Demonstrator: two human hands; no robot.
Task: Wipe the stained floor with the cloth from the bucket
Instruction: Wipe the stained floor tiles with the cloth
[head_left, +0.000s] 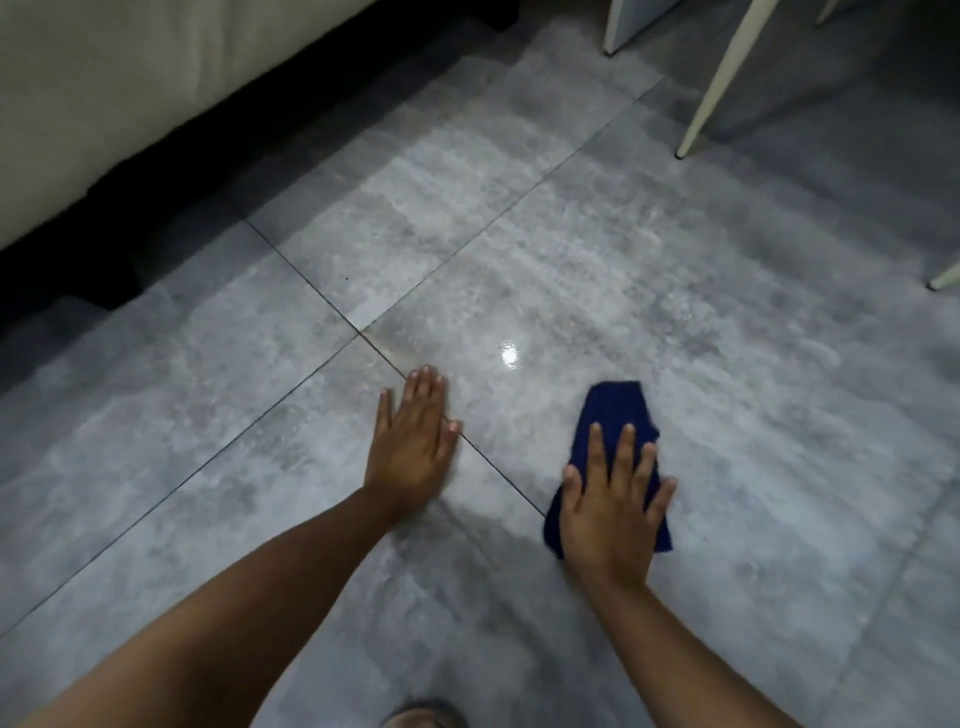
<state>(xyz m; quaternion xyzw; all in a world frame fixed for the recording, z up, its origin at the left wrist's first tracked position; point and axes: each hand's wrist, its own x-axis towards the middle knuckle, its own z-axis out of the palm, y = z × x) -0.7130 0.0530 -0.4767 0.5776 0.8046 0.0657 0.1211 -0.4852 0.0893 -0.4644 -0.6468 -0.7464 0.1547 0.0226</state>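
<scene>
— Cloth (615, 415) position?

— Lower right of the frame, flat on the floor (727, 312), long axis running up-frame from under the right hand (608, 514), whose spread fingers pin its near end.

— Left hand (410, 447)?

— Flat on bare tile, palm down, holding nothing, well apart from the cloth.

— Stain?

— A brownish smear (395, 345) by the grout crossing, just above the left hand; the cloth must sweep up-left.

— Bucket?

— Out of view.

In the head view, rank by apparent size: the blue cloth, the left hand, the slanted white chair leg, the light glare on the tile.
1. Chair leg, longest
2. Blue cloth and left hand, too alike to rank; the cloth is partly hidden under the right hand
3. Glare
</scene>
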